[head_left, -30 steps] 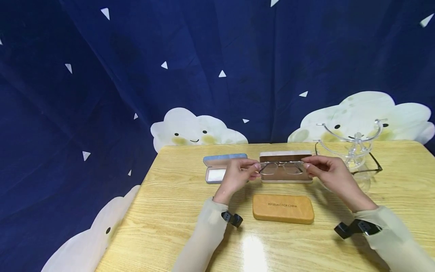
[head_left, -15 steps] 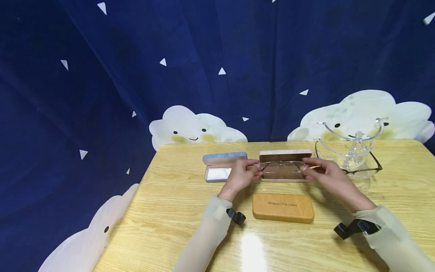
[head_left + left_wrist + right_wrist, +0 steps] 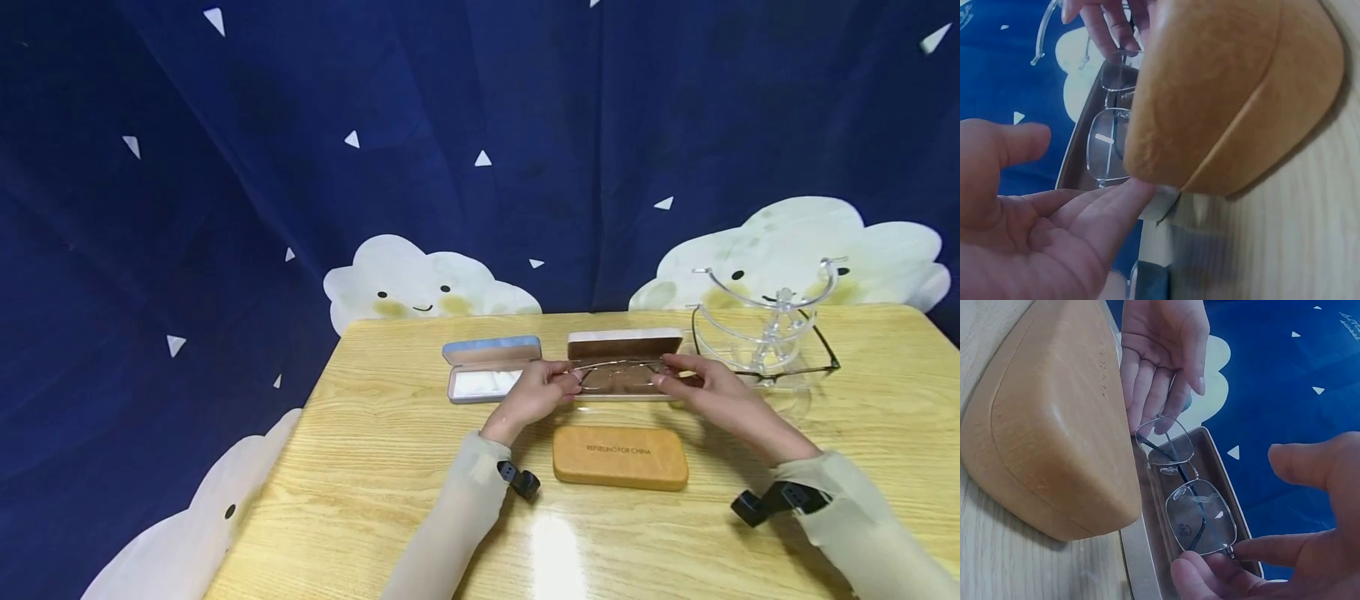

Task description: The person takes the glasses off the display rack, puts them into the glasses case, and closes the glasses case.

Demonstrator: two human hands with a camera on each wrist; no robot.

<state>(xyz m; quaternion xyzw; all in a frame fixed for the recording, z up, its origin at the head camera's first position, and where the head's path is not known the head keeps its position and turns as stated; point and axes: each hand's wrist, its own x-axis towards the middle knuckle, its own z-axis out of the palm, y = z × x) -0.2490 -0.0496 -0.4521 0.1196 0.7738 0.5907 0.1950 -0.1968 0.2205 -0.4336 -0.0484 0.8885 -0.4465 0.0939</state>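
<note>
Thin metal-framed eyeglasses (image 3: 1207, 515) with folded temples lie at the brown-lined tray of an open glasses case (image 3: 626, 337), lenses facing me. At their left end is my left hand (image 3: 531, 396); in the left wrist view its fingers reach out straight and its thumb stands apart. My right hand (image 3: 712, 400) is at the other end, fingers touching the hinge corner, with the thumb raised off the frame. In front, a closed orange-tan glasses case (image 3: 621, 458) with printed lettering hides part of the lenses in the left wrist view.
Left of the hands stands an open blue glasses case (image 3: 491, 348) holding a white cloth (image 3: 483, 383). To the right, a clear display stand (image 3: 780, 329) bears dark-framed glasses (image 3: 831, 360). The wooden table (image 3: 375, 467) ends at a dark blue curtain (image 3: 420, 183).
Both hands have lowered the eyeglasses from above the open case down to its tray. The right hand has shifted slightly left and down in the head view.
</note>
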